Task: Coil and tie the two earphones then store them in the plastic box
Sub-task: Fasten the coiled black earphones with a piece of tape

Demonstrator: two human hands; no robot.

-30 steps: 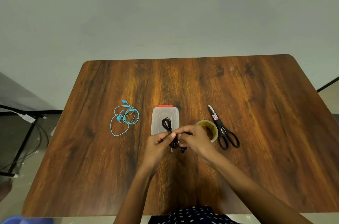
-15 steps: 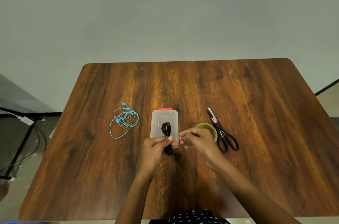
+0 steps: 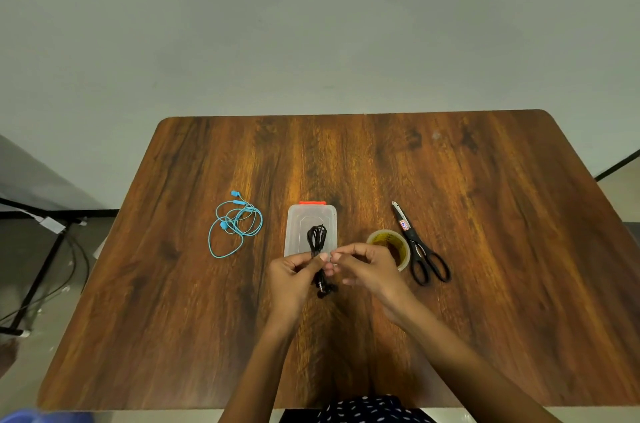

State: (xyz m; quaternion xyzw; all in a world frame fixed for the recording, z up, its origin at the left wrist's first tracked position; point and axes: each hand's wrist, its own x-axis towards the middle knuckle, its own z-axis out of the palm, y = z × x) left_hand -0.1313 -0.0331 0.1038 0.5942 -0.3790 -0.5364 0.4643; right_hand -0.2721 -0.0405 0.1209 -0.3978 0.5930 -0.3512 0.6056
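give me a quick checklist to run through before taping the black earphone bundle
1. Black earphones coiled into a bundle: ok, loops gathered lengthwise.
2. Bundle held firmly: ok, the left hand grips it at the middle.
3. Tape piece ready in the right hand: cannot tell, its fingertips pinch right beside the bundle, but any tape there is too small to make out.
4. Tape roll and scissors close by: ok, both lie on the table just right of the hands.
5. Plastic box ready to receive: cannot tell whether the lid is on.
6. Blue earphones coiled and tied: not ok, they lie loose on the table left of the box.
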